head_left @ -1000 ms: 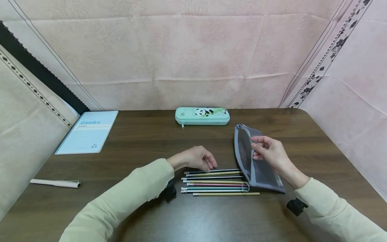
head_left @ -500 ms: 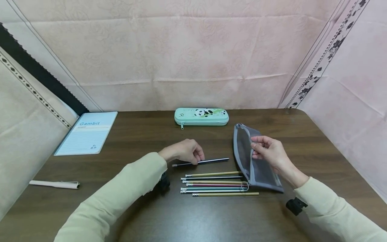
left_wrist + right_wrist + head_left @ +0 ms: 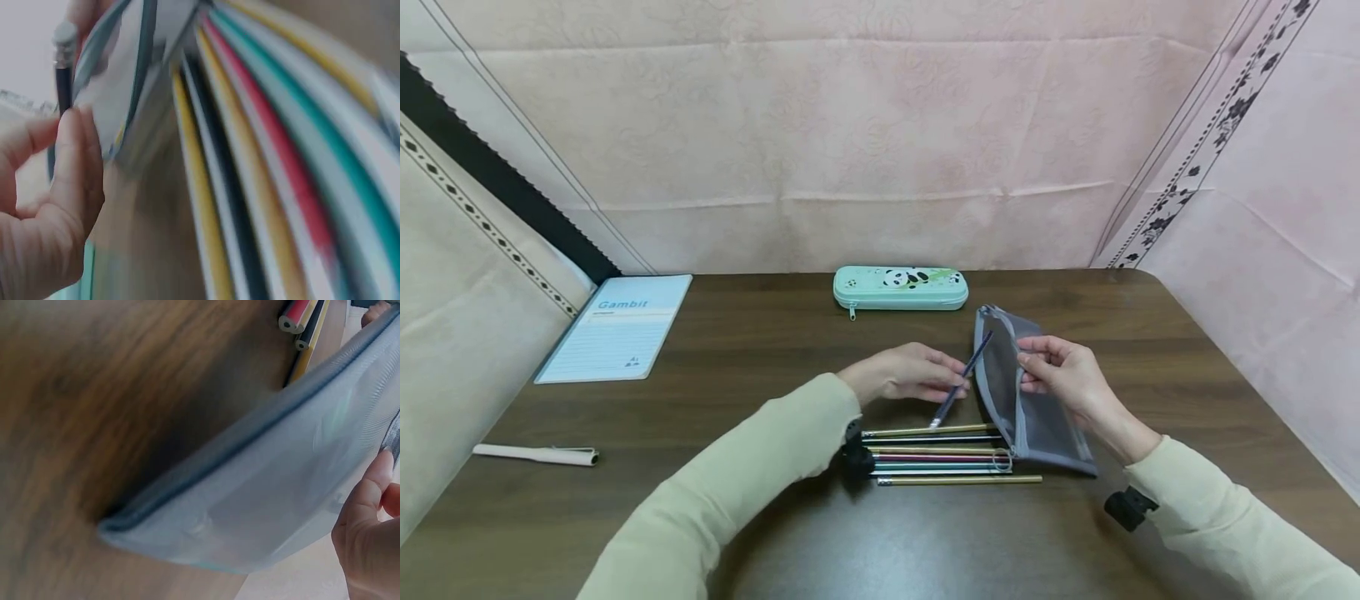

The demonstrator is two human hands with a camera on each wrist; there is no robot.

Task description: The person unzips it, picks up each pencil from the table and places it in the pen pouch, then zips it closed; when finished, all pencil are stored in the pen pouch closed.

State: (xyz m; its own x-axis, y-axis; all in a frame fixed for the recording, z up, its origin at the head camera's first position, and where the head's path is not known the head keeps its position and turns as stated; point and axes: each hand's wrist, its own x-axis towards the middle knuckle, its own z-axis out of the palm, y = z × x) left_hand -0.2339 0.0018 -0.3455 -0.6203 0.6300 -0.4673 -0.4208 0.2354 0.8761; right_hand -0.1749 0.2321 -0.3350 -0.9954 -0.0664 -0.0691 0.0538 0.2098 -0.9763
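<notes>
A dark blue pencil (image 3: 946,408) is pinched in my left hand (image 3: 910,373), tilted, its upper end in front of the pouch's mouth. In the left wrist view its eraser end (image 3: 64,78) sticks up above the thumb and fingers. My right hand (image 3: 1063,377) grips the edge of a grey mesh zip pouch (image 3: 1056,433), whose mouth gapes toward the left hand. Below the left hand, several pencils (image 3: 936,451) in gold, black, red, green and white lie side by side, some reaching the pouch. The right wrist view shows the pouch's translucent side (image 3: 269,494).
At the table's back stands a mint pencil case (image 3: 901,292) with a panda picture. A light blue notebook (image 3: 613,329) lies at the back left, a white pen (image 3: 538,455) nearer the front. Pale cloth (image 3: 865,142) hangs behind the table.
My left hand has lifted the dark pencil out of the row and drawn it back. It then swung right, tilting the pencil up beside the pouch. The right hand has hardly moved.
</notes>
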